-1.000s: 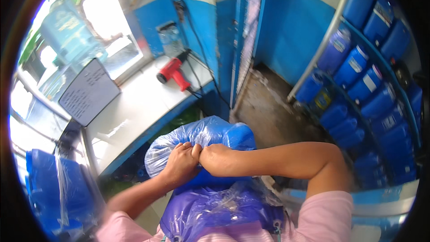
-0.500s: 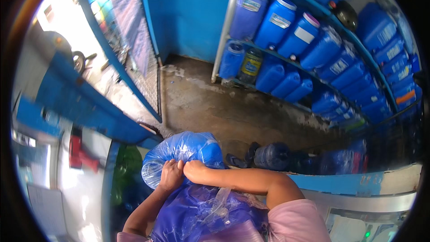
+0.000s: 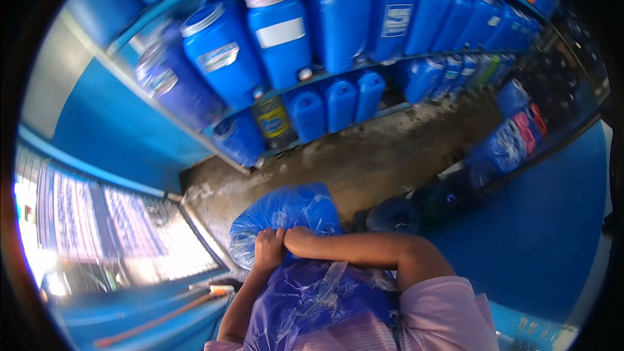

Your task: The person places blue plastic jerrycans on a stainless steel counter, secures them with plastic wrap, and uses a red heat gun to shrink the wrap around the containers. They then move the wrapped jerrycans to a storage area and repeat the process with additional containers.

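1. Bag (image 3: 286,218): big blue plastic bag, full and rounded, carried against the chest, above the concrete floor (image 3: 377,156).
2. Left hand (image 3: 268,248) and right hand (image 3: 300,239) both clench the gathered film at its near end, knuckles touching.
3. Probably heavy; film soft, slick, tear-prone.
4. Best hold: bunched neck plus forearm support underneath.
5. Blue drums (image 3: 279,32) on shelves ahead.

Blue plastic-wrapped package (image 3: 286,218) against chest, both hands on it. Shelf drums: white rect label on purple-lid drum (image 3: 281,31), pale label on jerrycan (image 3: 396,21), yellow label on dark bottle (image 3: 273,120) on lower shelf.
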The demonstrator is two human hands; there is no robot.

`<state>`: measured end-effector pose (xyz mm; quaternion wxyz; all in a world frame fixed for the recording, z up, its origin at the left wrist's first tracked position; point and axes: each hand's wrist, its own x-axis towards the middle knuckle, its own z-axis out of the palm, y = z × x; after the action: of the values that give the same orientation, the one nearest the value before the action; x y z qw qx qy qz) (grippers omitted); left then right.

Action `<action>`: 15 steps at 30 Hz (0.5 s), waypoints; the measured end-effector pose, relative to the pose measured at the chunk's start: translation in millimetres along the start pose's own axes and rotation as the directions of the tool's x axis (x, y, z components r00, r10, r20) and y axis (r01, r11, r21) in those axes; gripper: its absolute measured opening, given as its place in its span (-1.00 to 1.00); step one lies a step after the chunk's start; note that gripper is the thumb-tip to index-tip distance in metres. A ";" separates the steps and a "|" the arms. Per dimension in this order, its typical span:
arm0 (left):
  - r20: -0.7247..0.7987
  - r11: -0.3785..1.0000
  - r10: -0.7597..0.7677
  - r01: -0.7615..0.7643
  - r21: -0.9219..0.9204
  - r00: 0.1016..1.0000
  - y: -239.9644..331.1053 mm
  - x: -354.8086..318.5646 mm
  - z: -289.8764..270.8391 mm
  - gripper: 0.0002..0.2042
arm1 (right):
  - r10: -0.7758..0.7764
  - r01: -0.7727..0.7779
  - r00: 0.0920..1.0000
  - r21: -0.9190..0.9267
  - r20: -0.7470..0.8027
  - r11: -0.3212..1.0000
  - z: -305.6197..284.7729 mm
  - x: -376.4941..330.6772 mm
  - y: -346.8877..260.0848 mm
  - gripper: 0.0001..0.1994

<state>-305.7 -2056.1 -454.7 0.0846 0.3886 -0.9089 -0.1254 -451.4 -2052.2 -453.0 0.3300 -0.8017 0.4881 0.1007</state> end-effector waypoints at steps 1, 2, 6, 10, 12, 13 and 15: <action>0.008 1.000 -0.001 0.001 0.026 1.000 5.4 33.3 2.7 -0.75 | 0.032 -0.032 0.999 0.002 -0.016 0.999 -20.0 -5.2 26.5 -0.79; -0.034 0.999 0.038 -0.038 -0.002 0.999 11.2 66.9 7.3 -0.75 | 0.055 -0.055 0.997 0.002 -0.054 0.999 -37.9 -10.9 51.4 -0.79; -0.066 0.980 0.178 -0.183 -0.079 0.982 33.5 194.4 29.3 -0.75 | 0.185 -0.192 0.972 -0.035 -0.144 0.981 -93.2 -26.4 153.7 -0.81; -0.004 0.904 0.415 -0.413 -0.109 0.910 65.9 334.3 70.7 -0.74 | 0.364 -0.351 0.917 0.105 -0.165 0.931 -119.2 -47.6 278.2 -0.80; 0.012 0.833 0.542 -0.536 -0.140 0.840 82.6 407.7 89.0 -0.73 | 0.446 -0.408 0.874 0.204 -0.194 0.890 -130.1 -62.1 339.5 -0.79; -0.002 0.794 0.594 -0.586 -0.162 0.805 99.2 452.6 100.3 -0.73 | 0.493 -0.447 0.845 0.230 -0.209 0.864 -142.0 -69.9 374.7 -0.79; 0.006 0.736 0.655 -0.637 -0.229 0.755 141.0 518.1 122.7 -0.71 | 0.561 -0.520 0.813 0.235 -0.159 0.821 -157.9 -92.0 432.4 -0.78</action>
<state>-787.4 -2319.2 -501.2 0.1247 0.0316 -0.9710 -0.2014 -890.1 -2217.6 -474.6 0.3024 -0.6019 0.7370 0.0563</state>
